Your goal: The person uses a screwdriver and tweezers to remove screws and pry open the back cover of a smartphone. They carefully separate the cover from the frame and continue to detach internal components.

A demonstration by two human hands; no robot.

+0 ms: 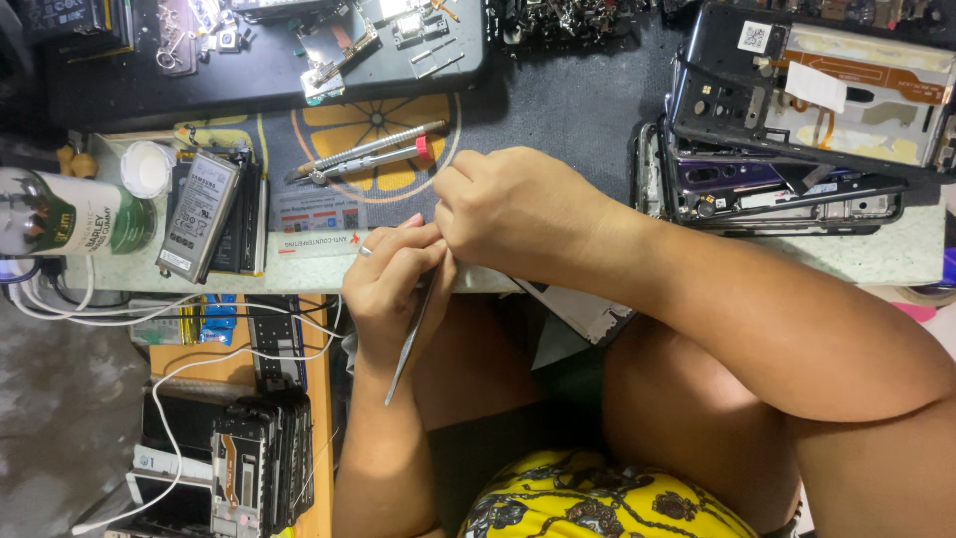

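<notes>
Tweezers (410, 339) sat pinched in the left hand (388, 284), tips hidden under the clenched right hand (518, 214), seemingly steadying something unseen at the table edge (299, 274), beside 2 stacked phone frames (777, 189).

I see bare dark mat (558, 110) right of the silver utility knife (368, 154); stacked opened phone chassis (787, 184) block farther right, grey flat battery (199, 214) crowds its left.

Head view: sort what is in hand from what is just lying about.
In hand:
- left hand with thin metal tweezers
- right hand, closed over the left fingers

Lying about:
- phone battery
- utility knife
- stacked opened phones
- white cables
- green-labelled container
</notes>
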